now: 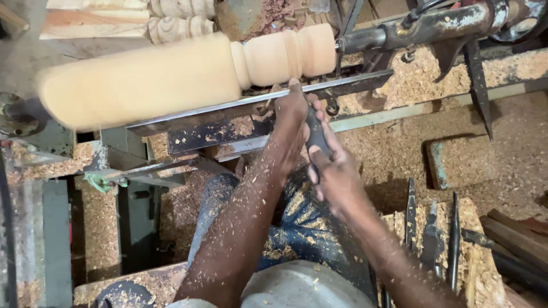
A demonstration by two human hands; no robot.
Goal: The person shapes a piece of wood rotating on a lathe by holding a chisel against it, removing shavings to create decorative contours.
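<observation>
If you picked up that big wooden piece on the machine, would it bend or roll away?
The wooden piece looks thick and solid, so probably stiff and fairly heavy. Its rounded turned end would likely let it roll on a flat surface. Sawdust coating might make it slightly slippery.

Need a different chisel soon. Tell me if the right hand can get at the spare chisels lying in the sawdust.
Probably yes. The right hand grips the tool handle, so it must let go first. The spare chisels lie uncovered beside the right forearm, with nothing between.
</observation>
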